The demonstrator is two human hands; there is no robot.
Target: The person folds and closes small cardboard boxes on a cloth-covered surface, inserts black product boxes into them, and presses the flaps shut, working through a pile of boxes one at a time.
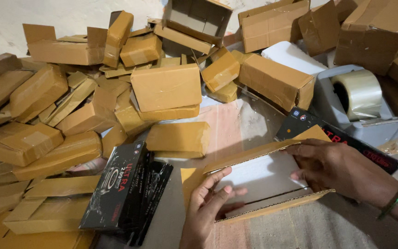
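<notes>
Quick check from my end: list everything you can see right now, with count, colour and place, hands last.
Open cardboard box: one, brown outside, white inside, bottom centre, held between both hands.
Taped cardboard parcels: many, brown, heaped across the left and top.
Flat product boxes: a small stack, black, bottom left of centre.
Long product box: one, black, partly hidden behind the open box.
Tape dispenser: one, grey, right, holding a roll of clear tape.
Empty open carton: one, brown, top centre.
Left hand: thumb and fingers on the open box's near left end.
Right hand: gripping the box's right end; green bangle on the wrist.
</notes>
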